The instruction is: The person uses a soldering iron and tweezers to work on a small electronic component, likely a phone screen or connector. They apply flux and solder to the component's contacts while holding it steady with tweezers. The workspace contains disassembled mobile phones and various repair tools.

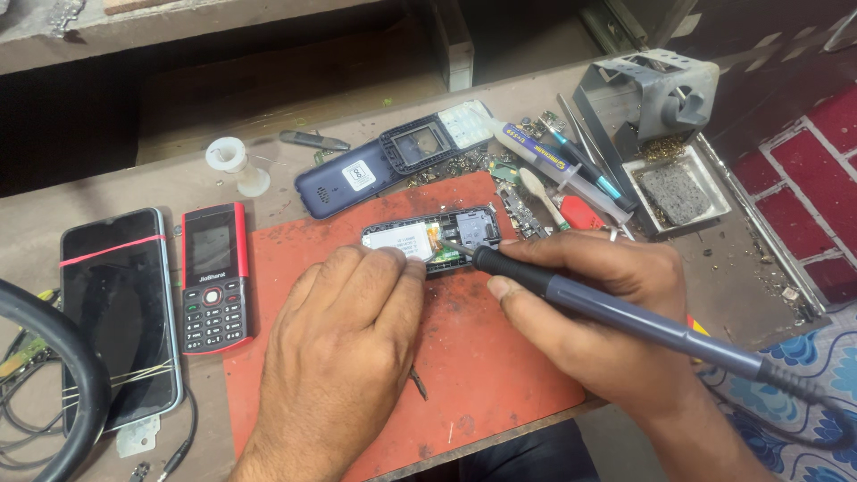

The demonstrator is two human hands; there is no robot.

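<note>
At frame centre the right hand (598,303) grips a soldering iron (616,312) angled up-left, tip on the opened phone body (433,239) lying crosswise, pinned by left hand (344,330) fingertips.

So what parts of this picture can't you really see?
All in the head view:
- Near end of the opened phone: covered by the left hand.
- The exact spot the soldering iron tip touches: too small to tell.
- Right hand palm: hidden behind the iron's handle.
- Black cable loop: cut off by the left edge.
- Tiny parts near the syringe: too small to identify.
</note>
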